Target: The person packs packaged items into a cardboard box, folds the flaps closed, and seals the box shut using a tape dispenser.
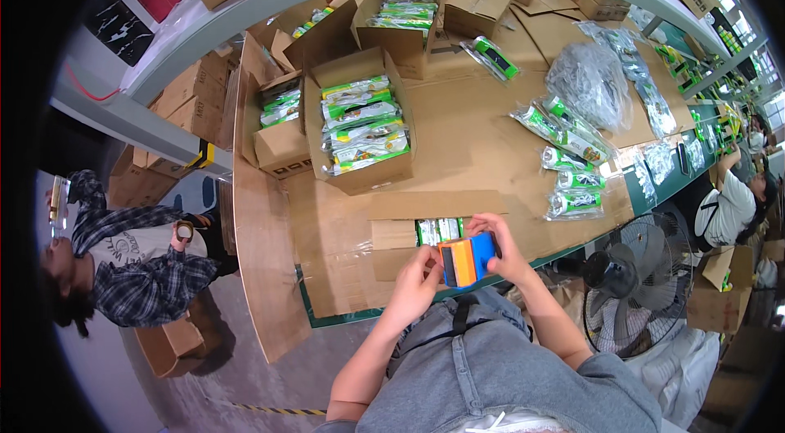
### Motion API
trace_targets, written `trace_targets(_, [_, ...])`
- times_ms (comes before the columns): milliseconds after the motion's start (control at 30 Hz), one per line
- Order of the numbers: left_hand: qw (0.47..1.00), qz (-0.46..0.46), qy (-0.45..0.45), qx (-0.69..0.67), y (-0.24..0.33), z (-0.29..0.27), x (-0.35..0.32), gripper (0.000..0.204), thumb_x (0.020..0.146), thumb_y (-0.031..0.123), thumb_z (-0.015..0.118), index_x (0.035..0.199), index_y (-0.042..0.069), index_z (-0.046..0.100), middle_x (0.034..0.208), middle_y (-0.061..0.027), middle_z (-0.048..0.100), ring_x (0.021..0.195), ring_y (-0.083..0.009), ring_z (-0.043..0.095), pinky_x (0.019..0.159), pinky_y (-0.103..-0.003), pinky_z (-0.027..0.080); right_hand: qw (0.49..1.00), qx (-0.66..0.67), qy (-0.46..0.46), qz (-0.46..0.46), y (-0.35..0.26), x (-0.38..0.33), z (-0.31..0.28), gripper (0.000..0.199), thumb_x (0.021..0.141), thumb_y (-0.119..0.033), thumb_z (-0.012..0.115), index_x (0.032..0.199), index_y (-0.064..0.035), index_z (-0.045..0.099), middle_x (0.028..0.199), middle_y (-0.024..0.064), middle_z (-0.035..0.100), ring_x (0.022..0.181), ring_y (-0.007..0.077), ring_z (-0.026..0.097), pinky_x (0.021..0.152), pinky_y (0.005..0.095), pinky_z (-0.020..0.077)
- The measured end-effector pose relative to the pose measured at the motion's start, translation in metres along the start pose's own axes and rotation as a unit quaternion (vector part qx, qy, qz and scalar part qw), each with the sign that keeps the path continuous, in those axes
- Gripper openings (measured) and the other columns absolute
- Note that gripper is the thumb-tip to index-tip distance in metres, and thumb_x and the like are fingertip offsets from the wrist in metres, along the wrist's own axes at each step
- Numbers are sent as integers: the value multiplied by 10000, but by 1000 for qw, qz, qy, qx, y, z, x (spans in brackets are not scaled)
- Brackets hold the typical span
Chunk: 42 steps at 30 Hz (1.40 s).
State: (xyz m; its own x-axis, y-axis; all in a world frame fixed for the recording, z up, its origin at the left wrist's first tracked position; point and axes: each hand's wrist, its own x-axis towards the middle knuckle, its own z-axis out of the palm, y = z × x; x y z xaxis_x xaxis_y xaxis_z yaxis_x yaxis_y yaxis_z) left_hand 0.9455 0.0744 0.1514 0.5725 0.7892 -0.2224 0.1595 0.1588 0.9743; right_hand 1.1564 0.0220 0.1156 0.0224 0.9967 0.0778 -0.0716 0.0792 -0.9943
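Note:
An orange and blue object, apparently a tape dispenser [464,261], is held close in front of my waist at the table's near edge. My right hand [503,251] wraps its fingers round the blue side. On the other side, my left hand [419,278] has its thumb and fingers closed at the dark edge of the dispenser; the exact contact is partly hidden. Just beyond my hands lies an open carton [394,234] with its flaps spread. Green and white packages [439,230] show inside it, partly covered by the dispenser and my fingers.
Open cartons [368,178] of bagged green and white items stand at the back left. Several bagged items [572,179] and a heap of clear plastic bags [589,85] lie to the right. A black fan [638,269] stands near my right arm. Other people [147,261] are at both sides.

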Motion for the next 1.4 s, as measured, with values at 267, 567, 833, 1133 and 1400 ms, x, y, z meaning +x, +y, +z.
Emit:
trace_targets(267, [987, 98, 6, 125, 18, -2, 0, 90, 876, 2, 517, 947, -9, 462, 866, -201, 560, 773, -339, 593, 651, -387, 452, 940, -319, -24, -119, -38, -3, 15, 1072, 538, -394, 903, 1393, -69, 344, 1207, 183, 509, 1129, 360, 488, 989, 455, 394])
trace_targets(567, [995, 9, -24, 96, 31, -14, -7, 76, 921, -4, 527, 925, 2, 451, 822, -155, 575, 711, -258, 572, 636, -335, 457, 953, -246, -36, -172, -25, -6, 19, 869, 504, -323, 936, 1159, -78, 420, 982, 145, 555, 847, 324, 575, 727, 398, 476])
trace_targets(833, [957, 175, -26, 231, 58, -12, -12, 134, 856, -17, 565, 880, 4, 434, 813, -190, 495, 826, -379, 534, 703, -446, 428, 965, -199, -37, -167, -12, -14, 12, 821, 556, -199, 903, 1180, -88, 381, 922, 134, 536, 773, 289, 560, 676, 383, 456])
trace_targets(1133, [998, -44, -32, -38, 29, -8, -4, 205, 898, 83, 653, 991, 24, 480, 841, -19, 607, 767, -68, 575, 693, -238, 481, 950, -232, -13, -207, -20, -16, 7, 779, 533, -184, 877, 1143, -95, 400, 905, 111, 520, 780, 269, 528, 718, 379, 425])
trace_targets(1400, [1000, 1, -7, -15, 26, -2, -3, 169, 850, 96, 700, 884, 0, 565, 765, -53, 626, 698, -98, 590, 636, -256, 482, 942, -265, -10, -207, -15, -18, 11, 813, 550, -216, 897, 1147, -82, 363, 906, 113, 481, 774, 215, 480, 719, 342, 380])
